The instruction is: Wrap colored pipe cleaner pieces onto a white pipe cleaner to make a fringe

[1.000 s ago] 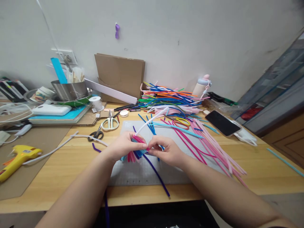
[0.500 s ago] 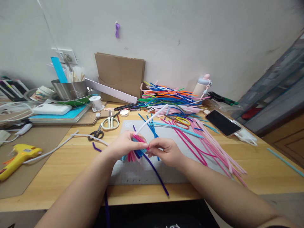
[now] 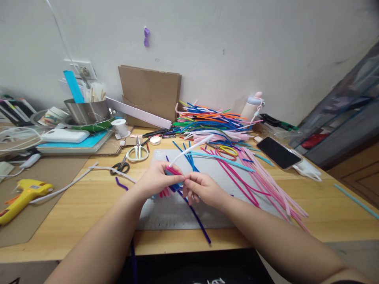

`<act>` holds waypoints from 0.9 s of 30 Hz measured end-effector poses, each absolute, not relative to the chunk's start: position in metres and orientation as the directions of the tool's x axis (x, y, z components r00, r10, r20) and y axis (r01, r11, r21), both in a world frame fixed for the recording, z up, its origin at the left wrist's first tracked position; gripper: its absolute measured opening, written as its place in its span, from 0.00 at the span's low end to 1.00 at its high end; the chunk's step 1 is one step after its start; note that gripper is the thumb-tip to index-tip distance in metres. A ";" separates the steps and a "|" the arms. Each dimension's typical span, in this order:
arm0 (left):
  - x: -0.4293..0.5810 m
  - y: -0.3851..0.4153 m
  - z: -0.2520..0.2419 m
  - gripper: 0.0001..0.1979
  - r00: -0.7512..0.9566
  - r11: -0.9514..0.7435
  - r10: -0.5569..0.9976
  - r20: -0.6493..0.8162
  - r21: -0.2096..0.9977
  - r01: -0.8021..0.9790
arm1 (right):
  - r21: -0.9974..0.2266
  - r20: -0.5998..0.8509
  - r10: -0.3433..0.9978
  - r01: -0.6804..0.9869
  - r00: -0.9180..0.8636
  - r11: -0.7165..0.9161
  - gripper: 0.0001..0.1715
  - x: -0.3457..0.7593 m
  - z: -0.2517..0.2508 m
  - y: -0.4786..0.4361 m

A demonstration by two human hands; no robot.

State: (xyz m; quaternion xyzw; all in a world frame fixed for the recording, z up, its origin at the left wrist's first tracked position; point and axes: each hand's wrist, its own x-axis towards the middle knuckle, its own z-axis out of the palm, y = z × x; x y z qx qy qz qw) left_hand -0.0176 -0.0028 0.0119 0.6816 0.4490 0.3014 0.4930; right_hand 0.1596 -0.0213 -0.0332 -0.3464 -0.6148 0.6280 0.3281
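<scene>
Much of the pipe-cleaner bundle (image 3: 174,172) probably behind the left hand (image 3: 156,180).

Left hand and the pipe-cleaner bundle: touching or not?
Touching. The head view shows the left hand gripping the bundle, thumb lying across it, coloured stems showing above and below the thumb.

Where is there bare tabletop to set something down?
The wooden table looks bare between the pink pipe cleaners and the lone light-blue one at right, and between the brown board and left forearm at left. It's crowded at the back with the mixed pile, and on the mat around the left hand and right hand.
</scene>
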 end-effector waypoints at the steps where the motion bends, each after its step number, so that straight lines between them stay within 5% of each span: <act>1: -0.018 -0.003 0.012 0.12 0.422 -0.117 0.906 -0.026 0.943 0.310 | -0.998 -0.042 0.823 -0.011 -0.566 -0.058 0.17 0.159 -0.034 -0.021; 9: -0.016 -0.002 0.010 0.11 0.449 -0.186 0.894 0.007 0.916 0.356 | -0.958 -0.098 0.793 -0.159 -0.601 -0.239 0.16 0.158 -0.034 -0.018; 17: -0.015 0.000 0.010 0.10 0.452 -0.271 0.888 0.083 0.889 0.370 | -0.983 -0.088 0.827 -0.088 -0.555 -0.163 0.18 0.158 -0.032 -0.017; 27: -0.014 -0.002 0.008 0.12 0.415 -0.168 0.910 -0.016 0.900 0.402 | -0.987 -0.077 0.826 -0.074 -0.559 -0.143 0.20 0.156 -0.033 -0.018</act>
